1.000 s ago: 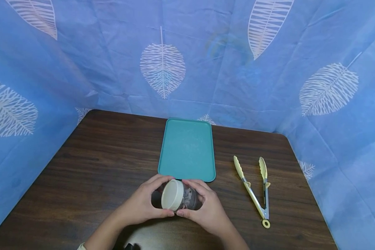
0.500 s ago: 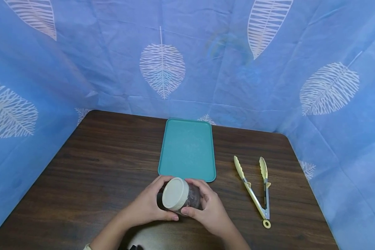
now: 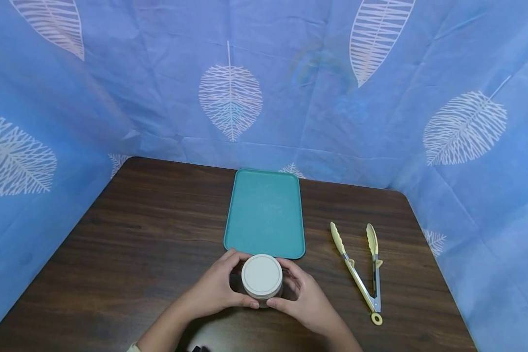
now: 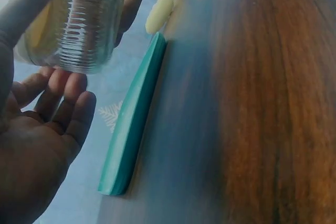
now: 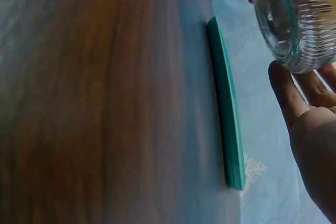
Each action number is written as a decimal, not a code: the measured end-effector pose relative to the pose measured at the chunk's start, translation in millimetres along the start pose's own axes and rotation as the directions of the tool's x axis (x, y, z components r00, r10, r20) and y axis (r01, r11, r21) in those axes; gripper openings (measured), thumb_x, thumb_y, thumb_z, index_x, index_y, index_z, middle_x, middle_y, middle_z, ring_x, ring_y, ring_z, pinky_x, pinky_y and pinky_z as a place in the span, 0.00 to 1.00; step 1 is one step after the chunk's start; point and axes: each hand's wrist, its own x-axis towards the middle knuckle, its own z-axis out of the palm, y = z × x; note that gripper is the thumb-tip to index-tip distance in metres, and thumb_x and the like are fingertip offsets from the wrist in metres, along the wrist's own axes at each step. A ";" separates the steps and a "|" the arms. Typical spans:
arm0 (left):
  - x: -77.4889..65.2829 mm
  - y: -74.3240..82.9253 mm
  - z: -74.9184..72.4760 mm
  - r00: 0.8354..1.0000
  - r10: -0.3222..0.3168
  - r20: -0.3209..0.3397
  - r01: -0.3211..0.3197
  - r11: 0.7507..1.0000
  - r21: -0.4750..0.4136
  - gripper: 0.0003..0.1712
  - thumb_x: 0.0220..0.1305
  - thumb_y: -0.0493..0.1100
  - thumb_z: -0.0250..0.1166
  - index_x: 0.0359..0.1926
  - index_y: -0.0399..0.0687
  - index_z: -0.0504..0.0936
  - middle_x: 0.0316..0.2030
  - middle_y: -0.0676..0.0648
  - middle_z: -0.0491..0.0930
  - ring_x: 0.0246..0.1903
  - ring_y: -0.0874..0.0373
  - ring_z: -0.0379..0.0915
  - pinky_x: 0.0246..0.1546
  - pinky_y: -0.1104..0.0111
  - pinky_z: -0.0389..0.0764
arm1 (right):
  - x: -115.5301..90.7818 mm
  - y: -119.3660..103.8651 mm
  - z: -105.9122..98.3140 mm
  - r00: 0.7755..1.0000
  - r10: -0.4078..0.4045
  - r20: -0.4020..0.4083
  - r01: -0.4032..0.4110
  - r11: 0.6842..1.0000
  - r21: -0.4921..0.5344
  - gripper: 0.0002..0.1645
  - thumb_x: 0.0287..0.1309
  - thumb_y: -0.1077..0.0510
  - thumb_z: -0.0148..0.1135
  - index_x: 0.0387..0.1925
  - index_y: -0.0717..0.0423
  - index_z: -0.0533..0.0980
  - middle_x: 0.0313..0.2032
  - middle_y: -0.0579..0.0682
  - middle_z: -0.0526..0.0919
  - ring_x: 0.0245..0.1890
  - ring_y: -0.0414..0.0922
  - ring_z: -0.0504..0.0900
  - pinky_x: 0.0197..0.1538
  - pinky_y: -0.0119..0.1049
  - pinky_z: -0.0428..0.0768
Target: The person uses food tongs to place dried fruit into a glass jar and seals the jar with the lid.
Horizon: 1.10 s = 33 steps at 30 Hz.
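A ribbed clear glass jar (image 4: 86,24) with a cream lid (image 3: 261,275) is held between both hands, raised off the table. It stands about upright, its lid facing up. My left hand (image 3: 215,288) grips the jar's left side, thumb at the near side and fingers at the far side. From the right, my right hand (image 3: 310,298) holds it the same way. In the right wrist view, the jar's round glass base (image 5: 278,19) shows above the tabletop. What lies inside the jar cannot be made out.
A teal tray (image 3: 266,215) lies just beyond the hands on the dark wood table (image 3: 158,215). To the right, tongs with pale yellow tips (image 3: 336,239) lie spread apart. A blue leaf-patterned cloth (image 3: 167,88) hangs around the table. A small black object (image 3: 200,349) shows at the bottom edge.
The jar has turned from tilted, lid toward the left, to about upright with its lid up. Both hands have shifted slightly right with it. The tray and tongs lie where they were.
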 end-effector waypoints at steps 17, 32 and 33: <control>4.2 -12.6 3.7 0.997 -0.017 0.069 0.002 0.978 0.206 0.48 0.49 0.56 0.89 0.71 0.55 0.79 0.61 0.57 0.77 0.64 0.57 0.79 0.67 0.48 0.80 | 6.2 10.3 7.7 0.991 0.133 -0.011 -0.131 0.959 -0.250 0.51 0.56 0.52 0.85 0.77 0.52 0.70 0.74 0.58 0.76 0.65 0.60 0.86 0.63 0.45 0.86; -4.8 -1.4 5.5 0.998 -0.026 0.061 0.006 0.952 0.306 0.48 0.50 0.53 0.89 0.71 0.52 0.77 0.61 0.53 0.77 0.62 0.56 0.80 0.65 0.50 0.82 | 6.6 5.6 12.9 0.990 0.135 0.040 -0.116 0.942 -0.314 0.50 0.58 0.57 0.84 0.78 0.54 0.68 0.73 0.54 0.76 0.72 0.55 0.80 0.65 0.37 0.84; -5.6 0.7 5.5 0.998 -0.018 0.058 -0.002 0.947 0.320 0.49 0.50 0.53 0.89 0.71 0.51 0.77 0.62 0.52 0.77 0.63 0.55 0.80 0.65 0.50 0.82 | 6.3 5.3 13.2 0.990 0.133 0.039 -0.114 0.942 -0.317 0.50 0.58 0.57 0.84 0.78 0.54 0.68 0.73 0.54 0.76 0.72 0.55 0.79 0.66 0.37 0.84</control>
